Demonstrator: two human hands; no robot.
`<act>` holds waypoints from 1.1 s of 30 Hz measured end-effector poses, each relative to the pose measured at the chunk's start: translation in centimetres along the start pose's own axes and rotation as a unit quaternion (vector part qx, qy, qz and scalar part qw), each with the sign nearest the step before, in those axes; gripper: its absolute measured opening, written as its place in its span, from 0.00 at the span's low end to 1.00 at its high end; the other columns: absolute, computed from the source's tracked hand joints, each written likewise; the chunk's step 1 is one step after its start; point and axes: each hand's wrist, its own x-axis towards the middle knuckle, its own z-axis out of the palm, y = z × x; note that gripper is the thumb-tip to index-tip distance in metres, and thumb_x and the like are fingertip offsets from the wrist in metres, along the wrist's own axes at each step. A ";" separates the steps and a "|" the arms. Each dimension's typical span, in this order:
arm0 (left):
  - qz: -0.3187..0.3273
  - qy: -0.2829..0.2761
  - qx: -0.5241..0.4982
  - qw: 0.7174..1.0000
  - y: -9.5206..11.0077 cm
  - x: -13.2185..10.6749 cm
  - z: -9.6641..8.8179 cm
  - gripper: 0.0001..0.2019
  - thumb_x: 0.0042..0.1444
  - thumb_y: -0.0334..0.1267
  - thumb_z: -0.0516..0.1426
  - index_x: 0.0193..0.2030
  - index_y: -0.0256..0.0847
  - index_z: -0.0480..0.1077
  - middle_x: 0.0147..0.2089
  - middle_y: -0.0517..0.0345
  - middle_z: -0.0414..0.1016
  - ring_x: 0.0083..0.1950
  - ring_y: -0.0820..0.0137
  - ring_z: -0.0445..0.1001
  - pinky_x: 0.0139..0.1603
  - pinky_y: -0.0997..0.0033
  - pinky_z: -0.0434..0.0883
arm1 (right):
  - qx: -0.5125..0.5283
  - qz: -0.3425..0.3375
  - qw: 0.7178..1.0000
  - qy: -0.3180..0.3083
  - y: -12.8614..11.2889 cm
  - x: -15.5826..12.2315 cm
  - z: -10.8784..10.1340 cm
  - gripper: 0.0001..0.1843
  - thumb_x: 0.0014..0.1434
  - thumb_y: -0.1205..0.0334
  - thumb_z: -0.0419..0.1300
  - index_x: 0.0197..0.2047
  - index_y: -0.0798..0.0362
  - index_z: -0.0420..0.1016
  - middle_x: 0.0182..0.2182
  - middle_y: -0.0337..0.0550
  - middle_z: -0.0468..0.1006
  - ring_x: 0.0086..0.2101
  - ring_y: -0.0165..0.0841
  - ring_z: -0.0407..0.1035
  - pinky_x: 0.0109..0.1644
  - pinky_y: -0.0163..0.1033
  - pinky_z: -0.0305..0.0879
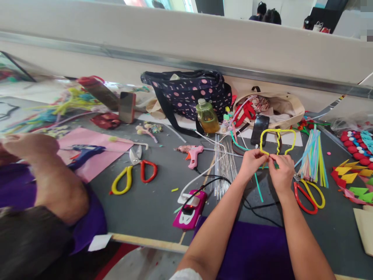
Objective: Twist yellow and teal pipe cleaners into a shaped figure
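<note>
Both my hands pinch a yellow pipe cleaner (pixel 293 140) bent into a rounded frame with a twisted strand down its middle. My left hand (pixel 253 162) grips its lower edge from the left. Close beside it, my right hand (pixel 281 173) holds the same lower edge, fingertips nearly touching the left ones. A green pipe cleaner (pixel 258 187) lies on the table under my left hand. Scissors with red and yellow handles (pixel 309 196) rest by my right wrist. To the right of my hands stands a bundle of pastel pipe cleaners (pixel 314 157).
A pink glue gun (pixel 194 153), silvery sticks (pixel 223 167) and a magenta device (pixel 189 212) with a black cable lie left of my arms. Behind are a phone (pixel 260 130), a bottle (pixel 207 116) and a dark bag (pixel 186 95). Another person's arm (pixel 58 175) reaches in at left, near more scissors (pixel 132 171).
</note>
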 end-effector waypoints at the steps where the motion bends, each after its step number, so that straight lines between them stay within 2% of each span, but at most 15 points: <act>1: 0.009 -0.004 0.012 1.000 -0.1 0.0 -0.1 0.06 0.45 0.36 0.62 0.29 0.34 0.76 0.26 0.58 0.75 0.26 0.75 0.68 0.29 0.76 0.64 | 0.009 0.006 1.000 -0.003 0.0 0.0 -0.1 0.06 0.61 0.64 0.59 0.37 0.51 0.78 0.30 0.42 0.80 0.36 0.38 0.67 0.41 0.42 0.58; 5: 0.065 -0.007 0.078 0.995 -0.4 0.1 -0.3 0.06 0.48 0.36 0.62 0.31 0.36 0.76 0.29 0.57 0.76 0.29 0.72 0.71 0.30 0.76 0.65 | 0.052 0.025 0.998 -0.005 0.0 0.1 -0.4 0.06 0.60 0.65 0.59 0.36 0.51 0.78 0.30 0.42 0.80 0.36 0.37 0.67 0.42 0.42 0.60; 9: 0.149 0.006 0.155 0.977 -0.2 0.1 -0.3 0.04 0.51 0.35 0.60 0.33 0.38 0.76 0.32 0.56 0.76 0.34 0.70 0.74 0.36 0.73 0.69 | 0.093 0.039 0.995 0.008 -0.2 0.3 -0.6 0.06 0.60 0.64 0.58 0.35 0.51 0.77 0.30 0.42 0.80 0.36 0.37 0.67 0.42 0.42 0.62; 14: 0.228 0.013 0.167 0.959 0.4 -0.3 0.0 0.04 0.54 0.33 0.59 0.33 0.40 0.76 0.35 0.55 0.77 0.38 0.68 0.75 0.42 0.71 0.70 | 0.130 0.051 0.990 0.017 -0.4 0.5 -0.9 0.07 0.62 0.62 0.57 0.35 0.50 0.76 0.30 0.42 0.79 0.36 0.38 0.68 0.43 0.43 0.64; 17: 0.202 0.046 0.150 0.967 0.3 -0.4 0.4 0.03 0.53 0.34 0.60 0.31 0.40 0.75 0.33 0.56 0.75 0.36 0.70 0.74 0.38 0.72 0.70 | 0.110 0.046 0.993 0.023 -0.5 0.6 -0.9 0.07 0.62 0.62 0.57 0.35 0.50 0.76 0.30 0.42 0.79 0.36 0.38 0.67 0.43 0.43 0.63; 20: 0.127 0.080 0.111 0.982 0.0 -0.5 0.8 0.04 0.49 0.36 0.62 0.30 0.38 0.74 0.29 0.59 0.74 0.29 0.73 0.70 0.31 0.75 0.68 | 0.069 0.027 0.997 0.028 -0.4 0.6 -0.9 0.07 0.63 0.62 0.57 0.36 0.50 0.76 0.31 0.43 0.79 0.36 0.38 0.67 0.43 0.43 0.61; 25: 0.030 0.048 -0.030 0.998 0.1 -0.5 1.2 0.06 0.45 0.36 0.64 0.29 0.36 0.75 0.27 0.59 0.75 0.28 0.73 0.72 0.33 0.74 0.70 | 0.023 -0.001 0.999 0.035 -0.2 0.4 -0.6 0.06 0.62 0.64 0.57 0.35 0.51 0.76 0.31 0.42 0.79 0.36 0.38 0.66 0.42 0.42 0.59; 33: -0.005 0.032 -0.091 0.995 0.6 -0.5 1.1 0.06 0.43 0.35 0.65 0.28 0.35 0.78 0.28 0.57 0.78 0.30 0.72 0.74 0.38 0.71 0.72 | 0.001 -0.011 0.999 0.035 -0.2 0.3 -0.6 0.07 0.62 0.64 0.57 0.35 0.50 0.77 0.30 0.41 0.80 0.36 0.38 0.67 0.41 0.41 0.57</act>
